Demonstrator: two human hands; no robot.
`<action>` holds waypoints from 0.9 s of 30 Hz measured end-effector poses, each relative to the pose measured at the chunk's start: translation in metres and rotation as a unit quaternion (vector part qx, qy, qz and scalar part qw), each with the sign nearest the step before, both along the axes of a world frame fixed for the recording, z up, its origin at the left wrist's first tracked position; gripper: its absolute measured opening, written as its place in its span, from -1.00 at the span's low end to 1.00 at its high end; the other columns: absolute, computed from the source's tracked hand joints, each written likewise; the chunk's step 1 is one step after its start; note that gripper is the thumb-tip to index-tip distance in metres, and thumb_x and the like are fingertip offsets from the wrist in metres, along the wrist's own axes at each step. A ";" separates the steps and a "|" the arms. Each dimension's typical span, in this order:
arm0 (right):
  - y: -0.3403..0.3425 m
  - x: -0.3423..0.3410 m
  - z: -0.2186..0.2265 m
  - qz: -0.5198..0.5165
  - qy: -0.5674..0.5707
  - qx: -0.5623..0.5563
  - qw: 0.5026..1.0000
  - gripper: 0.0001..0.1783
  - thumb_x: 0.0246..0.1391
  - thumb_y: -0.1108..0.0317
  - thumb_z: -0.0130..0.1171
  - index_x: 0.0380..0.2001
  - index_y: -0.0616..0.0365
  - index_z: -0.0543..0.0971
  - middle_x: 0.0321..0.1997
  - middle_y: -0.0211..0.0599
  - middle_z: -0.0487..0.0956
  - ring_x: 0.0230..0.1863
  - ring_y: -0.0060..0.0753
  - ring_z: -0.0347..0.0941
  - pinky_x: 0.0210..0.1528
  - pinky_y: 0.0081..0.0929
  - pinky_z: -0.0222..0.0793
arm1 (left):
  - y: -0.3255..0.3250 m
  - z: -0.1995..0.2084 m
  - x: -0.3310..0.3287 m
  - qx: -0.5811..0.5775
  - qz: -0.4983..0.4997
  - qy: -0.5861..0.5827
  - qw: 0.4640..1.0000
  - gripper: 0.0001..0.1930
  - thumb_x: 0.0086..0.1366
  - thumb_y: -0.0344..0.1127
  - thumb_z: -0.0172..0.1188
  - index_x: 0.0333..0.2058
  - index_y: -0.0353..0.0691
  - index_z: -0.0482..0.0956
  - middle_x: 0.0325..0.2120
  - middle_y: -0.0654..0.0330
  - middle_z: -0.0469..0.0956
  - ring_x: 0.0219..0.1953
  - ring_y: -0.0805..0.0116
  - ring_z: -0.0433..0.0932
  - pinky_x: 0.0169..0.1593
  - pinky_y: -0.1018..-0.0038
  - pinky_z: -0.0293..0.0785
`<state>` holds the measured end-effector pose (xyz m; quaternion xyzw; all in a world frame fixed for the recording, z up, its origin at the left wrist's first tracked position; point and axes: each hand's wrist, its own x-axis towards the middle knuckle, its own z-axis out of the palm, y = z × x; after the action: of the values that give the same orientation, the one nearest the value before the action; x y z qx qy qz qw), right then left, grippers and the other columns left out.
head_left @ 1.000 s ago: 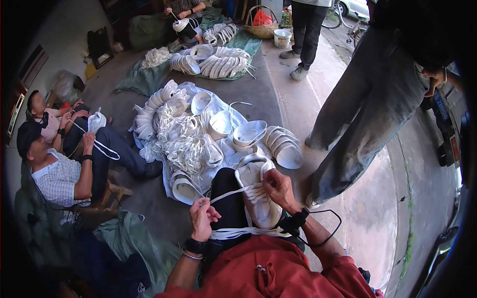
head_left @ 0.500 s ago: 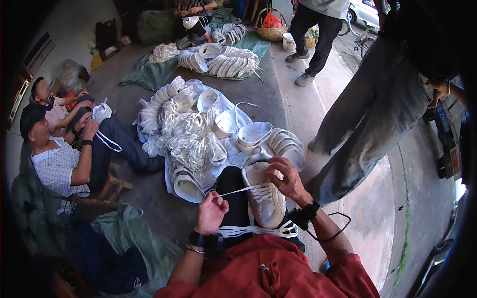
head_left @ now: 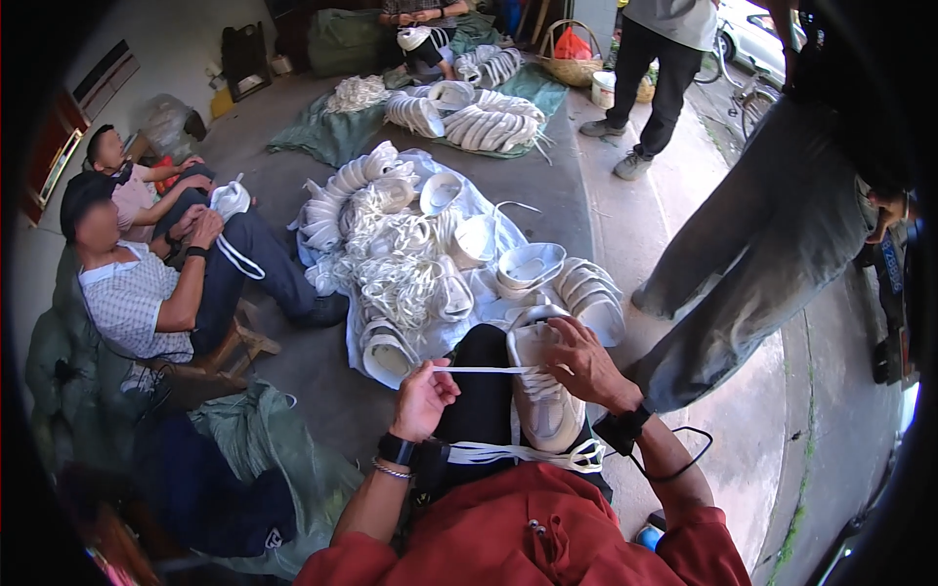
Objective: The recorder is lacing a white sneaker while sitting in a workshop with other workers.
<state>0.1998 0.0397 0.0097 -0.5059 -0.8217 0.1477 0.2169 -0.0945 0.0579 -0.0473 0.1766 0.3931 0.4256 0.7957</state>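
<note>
Two seated co-workers in light shirts (head_left: 147, 308), far left. Then heaped white shoe uppers (head_left: 396, 278) on a pale plastic sheet (head_left: 484, 200). Person's left hand (head_left: 422, 398): thumb and forefinger pinching a flat white lace (head_left: 484, 369), straight to an off-white lace-up shoe (head_left: 547, 405). Shoe on black-trousered lap (head_left: 474, 405), toe toward body. Right hand (head_left: 591, 366) bent over lacing; fingertips hidden, can't tell if pinching. Right: standing person in faded grey trousers (head_left: 733, 264).

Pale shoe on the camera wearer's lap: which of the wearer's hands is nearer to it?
Right. The right hand is over the shoe, beside its lacing; the left hand is off to its left, pinching a straight-stretched white lace.
</note>
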 end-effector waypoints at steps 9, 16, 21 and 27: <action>-0.004 0.006 -0.009 -0.011 0.127 -0.011 0.992 -0.87 -0.17 0.52 0.18 -0.55 0.31 0.43 0.14 0.05 0.24 0.10 0.04 0.27 0.05 -0.28 0.28 | -0.003 -0.017 -0.014 -0.017 0.046 0.029 0.998 -0.70 0.36 -0.13 -0.16 -0.20 -0.25 0.40 -0.57 0.22 0.46 -0.52 0.32 0.47 -0.43 0.46 0.37; -0.007 0.007 -0.018 -0.065 0.238 -0.152 0.957 -0.86 -0.16 0.51 0.22 -0.55 0.28 0.44 0.17 -0.02 0.24 -0.03 -0.08 0.40 -0.08 -0.30 0.38 | -0.008 -0.031 -0.028 -0.041 0.054 0.033 0.997 -0.69 0.35 -0.13 -0.12 -0.19 -0.25 0.42 -0.55 0.19 0.48 -0.50 0.32 0.47 -0.44 0.46 0.36; -0.001 0.011 -0.011 -0.066 0.237 -0.055 0.968 -0.89 -0.12 0.47 0.19 -0.49 0.19 0.46 0.03 -0.06 0.40 -0.03 0.01 0.39 -0.04 -0.26 0.34 | -0.003 0.000 -0.038 -0.031 0.079 0.025 0.996 -0.73 0.30 -0.16 0.00 -0.18 -0.22 0.45 -0.42 0.19 0.52 -0.42 0.31 0.50 -0.39 0.47 0.36; 0.021 -0.017 -0.014 -0.020 0.180 0.017 0.983 -0.88 -0.20 0.50 0.16 -0.48 0.16 0.49 -0.03 -0.13 0.45 0.03 0.05 0.33 0.03 -0.16 0.26 | -0.002 0.013 -0.088 -0.109 0.312 -0.057 0.942 -0.77 0.25 -0.19 0.09 -0.18 -0.15 0.47 -0.27 0.26 0.52 -0.19 0.28 0.48 -0.08 0.33 0.36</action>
<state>0.1828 0.0603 -0.0042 -0.4836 -0.7614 0.2181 0.3726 -0.1822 0.0561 -0.0342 -0.0672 0.4268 0.6165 0.6582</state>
